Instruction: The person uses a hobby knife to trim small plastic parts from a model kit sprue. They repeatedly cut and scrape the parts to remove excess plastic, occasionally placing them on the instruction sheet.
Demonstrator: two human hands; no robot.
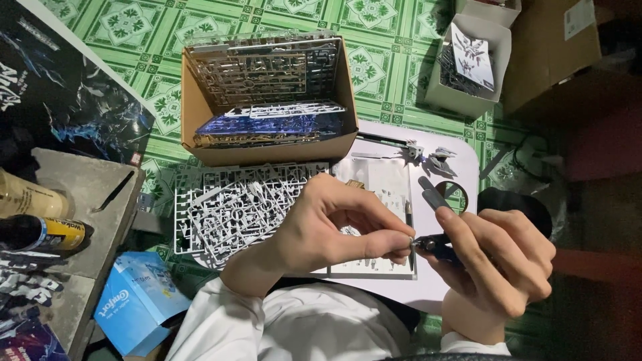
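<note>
The left hand [334,224] pinches a tiny pale plastic part [409,241] between thumb and forefinger, the grip closed on it so tightly that little of the piece shows; it may be a model-kit part, though it is too small to tell. The right hand [498,264] is wrapped around dark grey-handled nippers [435,230], fingers closed on the handles. The tool's long axis runs up and away from the person, its handle ends pointing toward the far side of the worktop [461,167], while its dark nose meets the pinched part from the right. So the part lies just left of the right hand's grip, touching or all but touching the cutter tip, and both hands meet above a white instruction sheet [381,180].

To the left of the sheet lies a flat grey sprue frame [231,210], a lattice of thin runners. Beyond it stands an open cardboard box [267,100] holding more frames, grey and glossy blue. A smaller white box [471,63] sits on the green patterned floor [388,60]. A light blue carton [134,301] lies near the left elbow.
</note>
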